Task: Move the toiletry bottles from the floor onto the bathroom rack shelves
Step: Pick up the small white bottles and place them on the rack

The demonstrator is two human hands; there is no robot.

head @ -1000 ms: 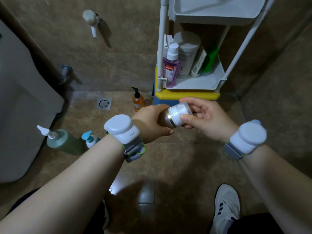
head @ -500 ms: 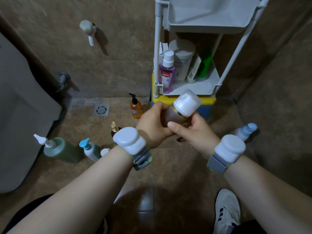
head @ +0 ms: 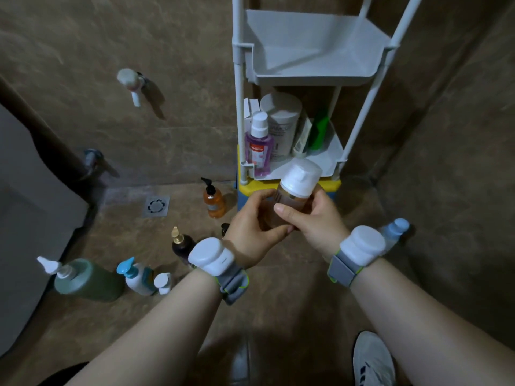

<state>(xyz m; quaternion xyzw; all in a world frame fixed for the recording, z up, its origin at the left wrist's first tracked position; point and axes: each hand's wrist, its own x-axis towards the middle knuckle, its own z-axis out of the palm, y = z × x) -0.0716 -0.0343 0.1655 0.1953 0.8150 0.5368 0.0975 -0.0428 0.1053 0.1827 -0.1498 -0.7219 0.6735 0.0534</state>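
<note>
Before the rack (head: 312,65), both hands cradle one amber bottle (head: 292,203), upright, just short of the lower shelf (head: 333,151).

Left hand (head: 252,231) and right hand (head: 313,222) are both closed around its body, white cap on top, probably so it can be stood on its base. That shelf is already crowded at the back, the upper shelf (head: 342,55) bare. More bottles wait on the floor: orange pump bottle (head: 214,201), green bottle (head: 86,280), and a dark one (head: 182,245), partly hidden by the wrist.

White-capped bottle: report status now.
Left hand and right hand both grip the white-capped bottle, upright. Upper shelf bare. Nothing in the way.
</note>
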